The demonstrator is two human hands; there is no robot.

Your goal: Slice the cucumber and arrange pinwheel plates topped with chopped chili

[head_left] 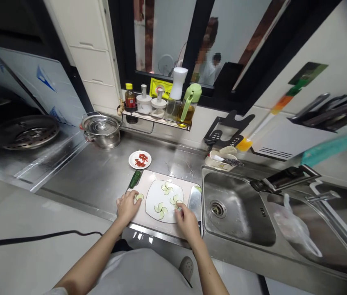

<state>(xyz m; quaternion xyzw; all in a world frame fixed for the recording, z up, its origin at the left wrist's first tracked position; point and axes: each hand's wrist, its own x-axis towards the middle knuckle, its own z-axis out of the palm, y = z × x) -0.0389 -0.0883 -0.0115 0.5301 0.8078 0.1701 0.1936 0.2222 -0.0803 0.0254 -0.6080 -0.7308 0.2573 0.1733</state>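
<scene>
On a pale cutting board [148, 177] lies a white, rounded-square plate [151, 200]. Three pinwheels of thin cucumber slices [161, 210] are laid out on it. My right hand [188, 223] reaches over the plate's right edge, its thumb and finger pinched on a slice at the right pinwheel. At the board's left side, my left hand [127, 208] has its fingers closed around the edge of a few cucumber slices [139, 197]. A dark green cucumber piece [135, 179] rests at the upper left corner. The knife [195, 199] lies flat along the board's right side.
A small plate of chopped red pepper [141, 159] sits behind the board. The sink [234, 213] adjoins on the right. Farther back stand a lidded pot [102, 131] and a rack of seasoning jars [157, 108]. A wok [26, 131] is at far left.
</scene>
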